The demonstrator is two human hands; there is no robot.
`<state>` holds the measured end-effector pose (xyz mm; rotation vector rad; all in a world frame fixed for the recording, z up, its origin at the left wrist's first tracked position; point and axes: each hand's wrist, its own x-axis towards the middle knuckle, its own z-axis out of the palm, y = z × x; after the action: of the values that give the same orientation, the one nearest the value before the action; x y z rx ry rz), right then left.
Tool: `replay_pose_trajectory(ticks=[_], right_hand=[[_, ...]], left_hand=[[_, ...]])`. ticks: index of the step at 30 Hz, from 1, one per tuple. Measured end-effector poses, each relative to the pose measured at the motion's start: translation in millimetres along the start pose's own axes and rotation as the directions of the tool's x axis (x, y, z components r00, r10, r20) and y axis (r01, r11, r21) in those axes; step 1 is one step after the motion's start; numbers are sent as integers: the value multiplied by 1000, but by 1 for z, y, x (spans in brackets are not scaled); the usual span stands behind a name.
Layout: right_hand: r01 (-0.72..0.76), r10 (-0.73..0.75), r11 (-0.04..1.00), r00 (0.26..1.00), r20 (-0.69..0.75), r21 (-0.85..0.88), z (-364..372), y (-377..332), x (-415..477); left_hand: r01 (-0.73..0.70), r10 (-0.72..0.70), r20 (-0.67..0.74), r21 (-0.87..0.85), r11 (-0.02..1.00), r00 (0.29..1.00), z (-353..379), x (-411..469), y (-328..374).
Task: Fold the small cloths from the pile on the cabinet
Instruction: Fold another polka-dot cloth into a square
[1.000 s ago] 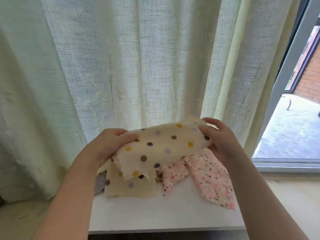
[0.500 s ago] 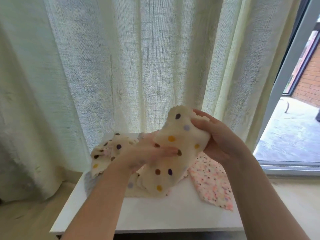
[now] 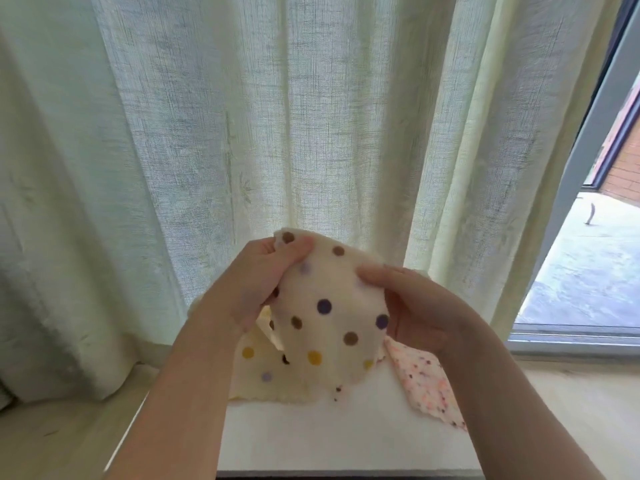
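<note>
Two grips are closed on one cream dotted cloth (image 3: 332,327). Its upper corner is pinched by the left grip (image 3: 256,285) between thumb and curled fingers. Its edge at 3 o'clock is held by the right grip (image 3: 419,310), with the thumb laid on the front and the fingers hidden behind. The cloth is held upright above the cabinet (image 3: 329,441), with its lower edge hanging toward 6 o'clock; whether that edge touches what lies below cannot be told. At 7 o'clock beneath it, a second dotted cloth (image 3: 256,372) is spread on the white top. At 4 o'clock a pink speckled cloth (image 3: 426,386) lies flat, partly hidden by the right wrist. A pale curtain (image 3: 311,133) hangs at 12 o'clock.

The held cloth is judged light, soft and limp, with a nap unlikely to slip, and it is expected to sag wherever it is unsupported. Corners or straight edges are best taken, lightly pinched, so that the edges can be matched.
</note>
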<state>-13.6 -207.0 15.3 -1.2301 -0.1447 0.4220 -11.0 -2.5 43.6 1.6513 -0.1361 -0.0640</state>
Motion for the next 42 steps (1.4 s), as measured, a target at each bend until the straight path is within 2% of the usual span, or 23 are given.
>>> replay_pose_trajectory(ticks=[4,8,11,14,17,25,30,34,38,40,42], right_hand=[[158,-166,982,984,-61,-106,0,0,1],[364,-365,929,931,4,-73,0,-7,-9],[476,-474,855,878,65,-203,-1,-10,-13],[497,-494,799,864,102,-338,-7,-9,-9],[511,-532,754,844,73,-412,-8,-7,-8],[581,-624,721,781,9,-378,-8,-11,-13],[573,-598,750,801,33,-332,-9,-13,-14],[588,-602,736,795,73,-335,-12,-12,-13],[598,-629,672,772,89,-436,-8,-11,-16],[581,-634,583,762,128,-569,-3,-10,-17],[557,-618,496,765,180,-667,3,-8,-16]], left_hand=[[-56,42,117,125,990,992,-6,-4,0],[-283,277,203,1,959,939,-15,-6,-3],[-385,368,239,25,923,899,-18,-8,-4],[-387,347,275,107,916,897,-16,-9,-3],[-408,369,238,147,901,899,-14,-7,-4],[-513,503,112,90,853,857,-13,-4,-3],[-548,536,139,65,834,833,-12,-6,-3],[-546,526,204,58,836,826,-17,-7,-4],[-458,433,207,88,885,877,-18,-9,1],[-370,315,261,202,907,913,-15,-10,5],[-318,197,330,366,874,923,-8,-12,6]])
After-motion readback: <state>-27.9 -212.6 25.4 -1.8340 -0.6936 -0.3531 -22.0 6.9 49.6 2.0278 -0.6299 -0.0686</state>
